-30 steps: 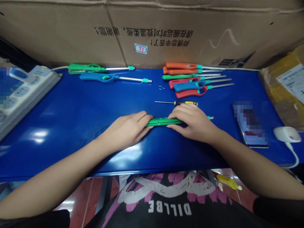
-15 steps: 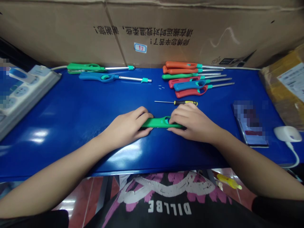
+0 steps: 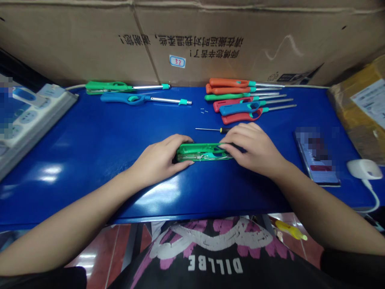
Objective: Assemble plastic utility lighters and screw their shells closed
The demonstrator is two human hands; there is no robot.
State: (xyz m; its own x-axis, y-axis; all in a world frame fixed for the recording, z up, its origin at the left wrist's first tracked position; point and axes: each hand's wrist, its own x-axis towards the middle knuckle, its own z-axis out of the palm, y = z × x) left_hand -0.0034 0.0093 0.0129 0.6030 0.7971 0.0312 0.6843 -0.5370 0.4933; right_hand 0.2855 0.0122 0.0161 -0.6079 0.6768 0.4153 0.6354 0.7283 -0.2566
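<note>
A green long-nosed lighter lies on the blue table in front of me, its handle shell split so that wires and inner parts show. My left hand grips the handle's left end with curled fingers. My right hand is closed over the right part of the handle and hides the metal tube. Just behind my right hand lies a thin screwdriver with a black and yellow handle.
Several assembled lighters are piled at the back right, and two more, green and blue, at the back left. A cardboard box walls the back. A power strip lies left; a phone and a white device right.
The green lighter has been turned over and its handle shell has come apart, showing the inside. My right hand has shifted slightly back over the screwdriver's handle.
</note>
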